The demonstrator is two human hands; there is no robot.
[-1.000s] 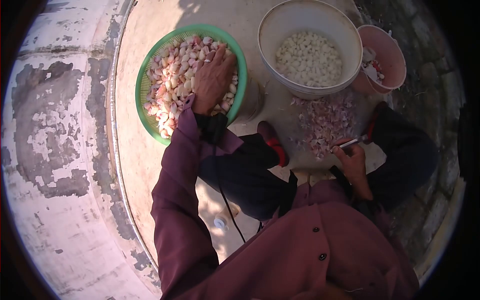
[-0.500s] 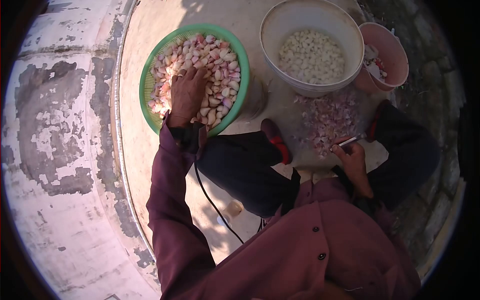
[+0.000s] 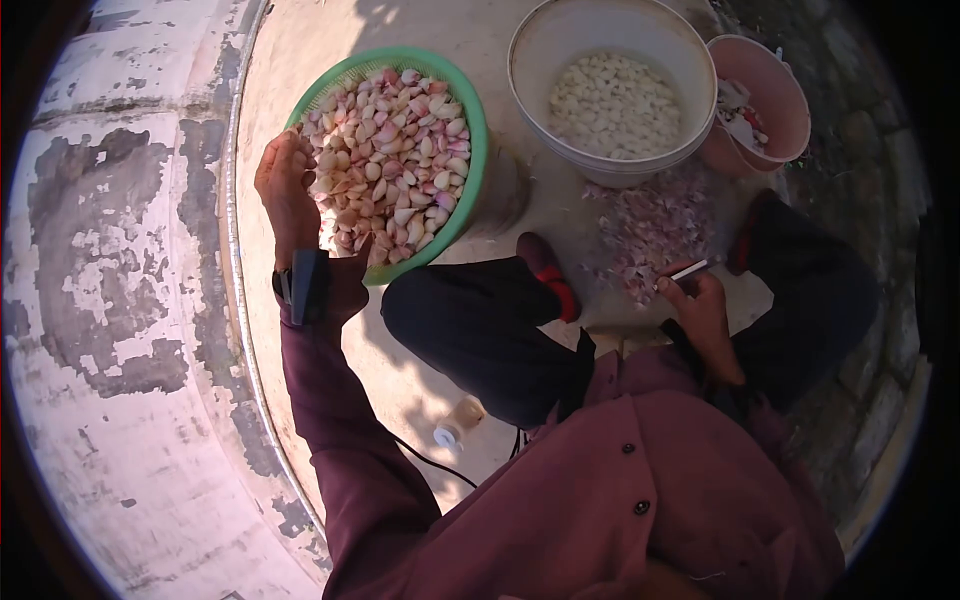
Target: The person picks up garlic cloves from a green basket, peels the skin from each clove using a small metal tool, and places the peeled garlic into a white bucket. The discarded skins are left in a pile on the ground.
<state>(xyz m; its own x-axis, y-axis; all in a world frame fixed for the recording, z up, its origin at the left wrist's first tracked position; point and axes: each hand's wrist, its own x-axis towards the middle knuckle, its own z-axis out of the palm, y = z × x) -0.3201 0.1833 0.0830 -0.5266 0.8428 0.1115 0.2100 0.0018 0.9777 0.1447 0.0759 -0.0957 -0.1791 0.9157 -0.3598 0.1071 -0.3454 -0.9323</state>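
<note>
Unpeeled garlic cloves (image 3: 385, 160) fill a green-rimmed basket (image 3: 478, 160) at the upper left. At the basket's left edge is my left hand (image 3: 288, 195), its fingers curled by the rim; whether a clove is between them is hidden. My right hand (image 3: 700, 312), near my knee on the right, is closed round a small knife (image 3: 689, 270) with a pale blade or handle. Below the knife and ahead of it, loose purple-pink skins (image 3: 655, 230) lie on the ground. Peeled white cloves (image 3: 615, 105) sit in a white bucket (image 3: 545, 135) ahead of me.
A pink bucket (image 3: 790, 115) with scraps inside stands right of the white one. My shoes (image 3: 548, 275) are on the ground between basket and skins. A small clear jar (image 3: 460, 420) lies near my left thigh, beside a black cable (image 3: 430, 460).
My left hand has moved from the middle of the cloves to the basket's left edge, and its wrist has turned. My right hand has barely moved. The view has shifted slightly.
</note>
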